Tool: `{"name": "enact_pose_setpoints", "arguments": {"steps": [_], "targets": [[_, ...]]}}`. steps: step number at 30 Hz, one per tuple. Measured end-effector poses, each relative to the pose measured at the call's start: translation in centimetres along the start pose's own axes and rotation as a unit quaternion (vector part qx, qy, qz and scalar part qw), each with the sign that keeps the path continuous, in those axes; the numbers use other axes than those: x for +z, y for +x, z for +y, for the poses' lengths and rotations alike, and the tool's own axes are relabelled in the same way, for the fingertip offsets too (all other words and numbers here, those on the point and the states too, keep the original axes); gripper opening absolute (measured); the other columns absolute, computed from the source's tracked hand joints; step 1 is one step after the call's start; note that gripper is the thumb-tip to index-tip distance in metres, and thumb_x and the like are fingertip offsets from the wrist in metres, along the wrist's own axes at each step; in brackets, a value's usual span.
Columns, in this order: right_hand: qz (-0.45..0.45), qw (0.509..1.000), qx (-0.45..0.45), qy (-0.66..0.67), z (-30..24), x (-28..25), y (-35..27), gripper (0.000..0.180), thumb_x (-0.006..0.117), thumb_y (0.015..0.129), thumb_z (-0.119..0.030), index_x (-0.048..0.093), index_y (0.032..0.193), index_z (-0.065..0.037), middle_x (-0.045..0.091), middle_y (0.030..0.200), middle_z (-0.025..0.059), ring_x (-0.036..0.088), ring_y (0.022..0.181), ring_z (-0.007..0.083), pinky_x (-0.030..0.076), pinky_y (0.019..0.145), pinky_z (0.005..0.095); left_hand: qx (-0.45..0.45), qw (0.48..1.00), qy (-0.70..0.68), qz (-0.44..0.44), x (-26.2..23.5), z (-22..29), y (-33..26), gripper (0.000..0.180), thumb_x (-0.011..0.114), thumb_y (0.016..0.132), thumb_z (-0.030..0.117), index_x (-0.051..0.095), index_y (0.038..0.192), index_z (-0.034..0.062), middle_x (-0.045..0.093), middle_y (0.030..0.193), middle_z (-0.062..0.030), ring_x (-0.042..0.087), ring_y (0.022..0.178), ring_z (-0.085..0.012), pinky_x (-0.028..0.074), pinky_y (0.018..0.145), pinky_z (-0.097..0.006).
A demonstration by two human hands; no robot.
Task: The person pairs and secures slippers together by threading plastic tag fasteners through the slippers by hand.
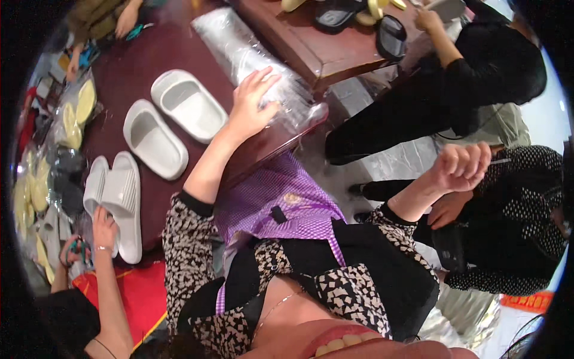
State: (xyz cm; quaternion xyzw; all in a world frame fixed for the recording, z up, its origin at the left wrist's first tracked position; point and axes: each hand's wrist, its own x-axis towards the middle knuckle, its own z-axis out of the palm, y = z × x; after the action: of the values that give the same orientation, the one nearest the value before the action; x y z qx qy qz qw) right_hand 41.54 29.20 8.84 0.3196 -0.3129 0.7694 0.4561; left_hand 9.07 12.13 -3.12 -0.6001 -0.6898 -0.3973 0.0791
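Note:
My left hand [254, 105] lies on a stack of clear plastic bags [227, 45] at the table's edge, fingers stretched out and the thumb apart. Left of it, a pair of pale grey slide slippers rests on the dark red table, the right slipper [190, 106] nearest my forearm and the left slipper [155, 140] beside it. My right hand [460, 167] is raised off to the right, away from the table, its fingers curled closed. A thin pale strip shows past its knuckles; what the fingers hold, if anything, is hidden.
A co-worker's hand [104, 227] touches another pair of pale slippers [122, 203] at the left. Yellow bagged slippers [42, 185] pile up beyond. A second table [335, 57] bears black slippers [391, 39]. People in black stand close on the right.

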Motion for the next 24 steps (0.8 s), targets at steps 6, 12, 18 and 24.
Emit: {"name": "enact_pose_setpoints", "arguments": {"steps": [6,12,18,24], "targets": [[0.01,0.999,0.046,-0.012,2.3,-2.4,-0.1,0.006,0.041,0.092,-0.007,0.043,0.086,-0.007,0.038,0.055,-0.0031,0.026,0.037,0.0033,0.024,0.032,0.0201,0.083,0.888,-0.451,0.011,-12.2,11.7,3.0,0.065,0.059,0.082,0.016,0.03,0.138,0.0001,0.04,0.137,-0.019,0.046,0.12,-0.0324,0.036,0.1,-0.042],[0.1,0.987,0.129,0.009,3.4,-5.8,-1.5,0.008,0.041,0.093,-0.007,0.042,0.086,-0.004,0.036,0.055,-0.0027,0.026,0.036,0.0046,0.024,0.031,0.0196,0.138,0.908,-0.39,0.072,-19.6,11.7,3.1,0.065,0.057,0.085,0.019,0.026,0.14,0.0004,0.041,0.134,-0.0226,0.05,0.111,-0.0331,0.041,0.092,-0.041],[0.046,0.966,0.238,0.094,8.3,-8.3,-0.8,0.008,0.047,0.09,-0.005,0.04,0.086,-0.003,0.036,0.057,-0.0004,0.025,0.036,0.0057,0.022,0.031,0.0201,0.127,0.928,-0.322,0.139,-21.6,12.7,1.4,0.061,0.055,0.086,0.019,0.029,0.138,-0.0004,0.043,0.131,-0.0236,0.053,0.101,-0.0314,0.044,0.084,-0.04],[0.08,0.934,0.323,0.133,12.1,-8.6,-0.5,0.009,0.049,0.09,-0.006,0.04,0.087,-0.004,0.036,0.058,0.0002,0.026,0.037,0.0062,0.023,0.033,0.0206,0.136,0.933,-0.288,0.166,-23.6,14.3,0.5,0.058,0.053,0.087,0.018,0.031,0.137,-0.0012,0.045,0.127,-0.0246,0.056,0.091,-0.0297,0.047,0.076,-0.038]]}}
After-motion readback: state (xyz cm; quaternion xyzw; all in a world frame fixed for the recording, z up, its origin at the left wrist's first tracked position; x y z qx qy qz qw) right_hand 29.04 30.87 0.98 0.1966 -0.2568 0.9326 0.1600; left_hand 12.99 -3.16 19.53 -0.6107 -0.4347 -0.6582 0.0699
